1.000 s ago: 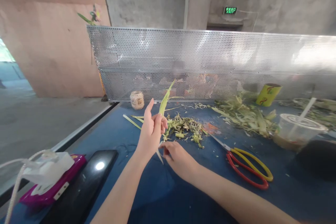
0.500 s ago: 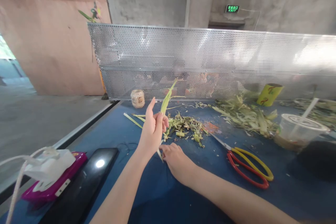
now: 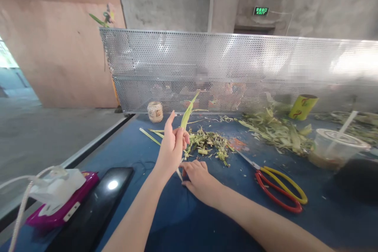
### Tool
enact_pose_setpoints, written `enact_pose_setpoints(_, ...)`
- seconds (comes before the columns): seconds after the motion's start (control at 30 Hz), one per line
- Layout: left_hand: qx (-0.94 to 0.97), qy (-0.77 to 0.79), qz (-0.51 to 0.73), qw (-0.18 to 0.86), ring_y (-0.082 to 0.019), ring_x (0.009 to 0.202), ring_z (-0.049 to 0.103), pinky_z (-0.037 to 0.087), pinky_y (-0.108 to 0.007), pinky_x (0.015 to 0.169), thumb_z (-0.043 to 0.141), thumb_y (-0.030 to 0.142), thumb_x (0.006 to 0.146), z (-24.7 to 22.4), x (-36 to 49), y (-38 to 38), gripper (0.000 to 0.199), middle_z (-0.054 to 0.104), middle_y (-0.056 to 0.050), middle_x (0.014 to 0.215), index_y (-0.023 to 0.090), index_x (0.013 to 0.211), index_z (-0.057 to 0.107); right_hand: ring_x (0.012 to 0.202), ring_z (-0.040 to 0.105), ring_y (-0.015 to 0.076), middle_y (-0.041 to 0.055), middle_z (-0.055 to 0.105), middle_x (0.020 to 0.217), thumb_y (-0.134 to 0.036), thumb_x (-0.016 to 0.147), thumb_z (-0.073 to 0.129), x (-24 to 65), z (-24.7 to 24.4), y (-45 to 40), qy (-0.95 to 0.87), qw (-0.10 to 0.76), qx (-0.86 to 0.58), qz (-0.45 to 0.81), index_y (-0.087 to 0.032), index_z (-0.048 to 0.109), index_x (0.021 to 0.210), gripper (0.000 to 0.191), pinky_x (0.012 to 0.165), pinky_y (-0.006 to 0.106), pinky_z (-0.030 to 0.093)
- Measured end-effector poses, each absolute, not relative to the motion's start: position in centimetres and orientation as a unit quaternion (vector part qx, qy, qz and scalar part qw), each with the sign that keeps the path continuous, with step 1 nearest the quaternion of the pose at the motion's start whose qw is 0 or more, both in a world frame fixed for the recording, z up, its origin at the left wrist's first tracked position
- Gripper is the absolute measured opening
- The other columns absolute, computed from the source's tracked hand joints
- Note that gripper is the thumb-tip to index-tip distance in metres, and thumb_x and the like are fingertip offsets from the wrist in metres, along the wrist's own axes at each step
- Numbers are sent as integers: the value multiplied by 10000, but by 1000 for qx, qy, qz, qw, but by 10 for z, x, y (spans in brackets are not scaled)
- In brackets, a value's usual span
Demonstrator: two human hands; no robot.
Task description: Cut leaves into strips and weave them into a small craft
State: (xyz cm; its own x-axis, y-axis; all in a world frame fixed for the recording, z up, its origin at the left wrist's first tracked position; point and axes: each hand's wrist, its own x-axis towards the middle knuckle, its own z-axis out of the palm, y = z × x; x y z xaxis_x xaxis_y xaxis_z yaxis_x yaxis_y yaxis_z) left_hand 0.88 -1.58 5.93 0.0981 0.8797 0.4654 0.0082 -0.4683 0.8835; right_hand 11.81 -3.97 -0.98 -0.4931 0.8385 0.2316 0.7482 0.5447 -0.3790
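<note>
The left hand (image 3: pixel 173 147) holds a long, narrow, yellow-green leaf strip (image 3: pixel 186 116) between its thumb and curled fingers, while one finger stands straight and free. The strip rises beyond these fingers with its thin tip upward, and a whitish lower end comes out below them. It seems to me that this firm pinch near the middle is for keeping the soft strip steady.

The right hand (image 3: pixel 201 179) is just beside this lower end, low over the blue worktop (image 3: pixel 189 220). Its thumb and first finger are narrow together around the end, but whether they really grip it I cannot tell.

Just beyond the right fingers lies a loose heap of small green-brown plant clippings (image 3: pixel 211 141), perhaps put there so that the nearer area stays free. To the right of these fingers, metal scissors with one red and one yellow handle (image 3: pixel 260 169) lie with the loops turned toward the person, probably for easy taking. Farther beyond, to the right, is a pile of pale green husk-like leaves (image 3: pixel 274 130), apart from the clippings.
</note>
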Motion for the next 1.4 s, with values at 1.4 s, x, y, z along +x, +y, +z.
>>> enact_pose_setpoints(1.4,547,328,466,613,-22,351,277,156,-136,332,495,341,778,50,28,-22,594,456,59,582,260,1295,212,471,265,29,-67,365,590,-271,666,611,165,24,-20,-472,553,-311,612,-160,529,813,202,456,185,242)
